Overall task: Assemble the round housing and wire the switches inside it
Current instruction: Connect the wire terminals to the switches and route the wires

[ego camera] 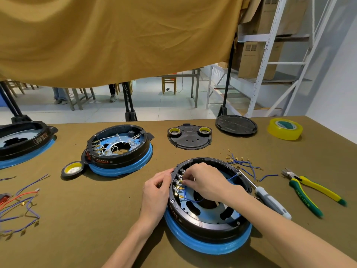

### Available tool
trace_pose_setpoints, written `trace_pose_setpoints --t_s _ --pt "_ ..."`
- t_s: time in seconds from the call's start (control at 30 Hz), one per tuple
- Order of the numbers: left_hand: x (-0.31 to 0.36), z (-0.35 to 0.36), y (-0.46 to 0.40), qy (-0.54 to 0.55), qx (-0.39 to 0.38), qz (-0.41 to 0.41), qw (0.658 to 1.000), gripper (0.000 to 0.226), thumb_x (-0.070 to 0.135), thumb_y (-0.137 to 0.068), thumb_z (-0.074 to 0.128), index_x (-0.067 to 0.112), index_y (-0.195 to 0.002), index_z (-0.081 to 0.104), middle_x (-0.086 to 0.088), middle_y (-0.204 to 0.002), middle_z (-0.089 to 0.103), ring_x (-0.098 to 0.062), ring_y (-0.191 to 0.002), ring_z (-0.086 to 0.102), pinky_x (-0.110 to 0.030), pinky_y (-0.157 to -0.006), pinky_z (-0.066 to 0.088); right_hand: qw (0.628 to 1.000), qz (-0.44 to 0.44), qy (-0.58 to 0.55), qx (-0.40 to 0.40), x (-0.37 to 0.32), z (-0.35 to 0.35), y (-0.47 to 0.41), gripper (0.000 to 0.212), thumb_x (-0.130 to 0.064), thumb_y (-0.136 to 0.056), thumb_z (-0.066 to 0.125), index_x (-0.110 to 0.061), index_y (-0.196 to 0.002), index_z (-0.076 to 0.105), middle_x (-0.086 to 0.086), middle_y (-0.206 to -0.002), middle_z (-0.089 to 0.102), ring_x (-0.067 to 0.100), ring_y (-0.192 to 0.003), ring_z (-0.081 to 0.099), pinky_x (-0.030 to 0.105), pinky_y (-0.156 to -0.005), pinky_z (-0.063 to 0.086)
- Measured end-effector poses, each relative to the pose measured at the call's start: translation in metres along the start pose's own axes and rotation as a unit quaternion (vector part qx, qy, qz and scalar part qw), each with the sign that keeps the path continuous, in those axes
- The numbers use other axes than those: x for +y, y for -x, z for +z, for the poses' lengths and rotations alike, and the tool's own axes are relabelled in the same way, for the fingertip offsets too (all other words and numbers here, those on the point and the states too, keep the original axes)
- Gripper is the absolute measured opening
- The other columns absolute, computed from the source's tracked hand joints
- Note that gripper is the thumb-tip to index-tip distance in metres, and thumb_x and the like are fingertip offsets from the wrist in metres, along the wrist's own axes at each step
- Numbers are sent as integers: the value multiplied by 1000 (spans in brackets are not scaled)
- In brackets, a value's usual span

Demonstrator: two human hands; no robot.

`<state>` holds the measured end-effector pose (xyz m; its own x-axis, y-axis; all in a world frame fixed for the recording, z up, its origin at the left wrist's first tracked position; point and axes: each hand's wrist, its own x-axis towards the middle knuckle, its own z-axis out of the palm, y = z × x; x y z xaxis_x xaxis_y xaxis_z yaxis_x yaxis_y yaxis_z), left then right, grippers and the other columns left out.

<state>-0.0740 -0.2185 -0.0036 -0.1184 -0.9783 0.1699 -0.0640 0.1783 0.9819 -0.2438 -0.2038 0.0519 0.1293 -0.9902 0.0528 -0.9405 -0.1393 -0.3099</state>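
Round housing (208, 219), black on a blue base ring, sits near the front of the table (96, 219), right of centre, open side up.

Head view, progress: wiring looks to be at an early stage. A row of switches (178, 183) lines the housing's left inner wall, their brass terminals pointing inward. One blue wire (193, 200) already loops from the lower terminals across the floor, and another blue lead shows behind the right wrist. Most terminals seem bare. Several blue wires with crimped ends (243, 164) wait just beyond the housing on the right, so I judge much connecting remains. The flat black cover plate (189, 137) lies farther back, unfitted, so closing up is also left. A second housing (119, 147), farther left, carries white wiring throughout and suggests the finished look.

Hands: left hand (156, 192) rests against the outer left wall with fingers curled over the rim, steadying it. Right hand (206, 180) reaches inside, fingertips pinched together at a middle terminal; whether they hold a connector, I cannot tell.

Looks: the floor is a blue-grey disc with a central hole and curved slots. A screwdriver (270, 200) leans against the right rim; pliers (309, 192) lie farther right.
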Motion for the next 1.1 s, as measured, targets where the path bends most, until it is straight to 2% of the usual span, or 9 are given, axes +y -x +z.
trace_pose_setpoints --t_s 0.2,0.37,0.43,0.53,0.67,0.8,0.93,1.1 --pt "1 1 4 -11 -3 1 1000 27 19 -106 51 22 -122 73 5 -132 69 -9 -128 59 -45 -112 48 997 6 81 -12 -12 -5 -4 20 -33 -100 61 -17 -98 73 5 -94 73 30 -86 68 40 -75 57" --pt "4 2 8 -2 -4 3 1000 27 20 -106 50 31 -116 72 6 -130 69 -8 -126 60 -45 -110 49 991 29 130 -2 -25 3 -5 16 -14 -98 62 -13 -84 54 8 -85 62 32 -75 59 37 -64 46" --pt "5 2 8 -3 1 5 1000 27 18 -106 50 28 -117 72 6 -130 69 -7 -125 60 -45 -110 49 997 56 56 -3 -25 3 -5 11 -12 -98 63 -7 -87 61 11 -89 67 31 -80 64 41 -69 55" --pt "3 2 7 -17 5 9 1000 28 17 -106 50 20 -123 73 6 -129 70 -7 -125 61 -45 -110 49 990 100 -100 -18 -17 -1 -3 11 -11 -95 68 -5 -93 77 9 -83 73 26 -80 72 41 -78 63" --pt "3 2 7 -21 7 15 1000 28 18 -106 51 17 -124 73 8 -126 71 -3 -122 62 -43 -109 50 961 146 -232 -34 -9 -4 0 7 -10 -93 74 -6 -92 78 11 -75 77 18 -66 76 30 -72 65" --pt "4 2 8 -24 12 11 1000 27 18 -106 52 20 -121 75 9 -126 72 -5 -123 61 -44 -110 49 943 159 -290 -27 -6 -2 1 7 -6 -91 76 -1 -87 78 15 -75 76 18 -59 72 27 -63 62" --pt "3 3 9 -30 19 12 999 27 19 -106 51 26 -118 74 11 -126 71 -7 -126 60 -45 -111 48 937 163 -307 -17 -7 0 1 8 -4 -91 76 0 -84 78 11 -68 73 13 -53 69 20 -55 55" --pt "2 4 9 -33 24 10 999 28 20 -106 51 24 -122 73 9 -127 70 -11 -127 59 -48 -111 47 935 165 -313 -17 -6 1 -1 7 -4 -91 75 1 -88 78 11 -68 74 14 -55 71 22 -57 58"
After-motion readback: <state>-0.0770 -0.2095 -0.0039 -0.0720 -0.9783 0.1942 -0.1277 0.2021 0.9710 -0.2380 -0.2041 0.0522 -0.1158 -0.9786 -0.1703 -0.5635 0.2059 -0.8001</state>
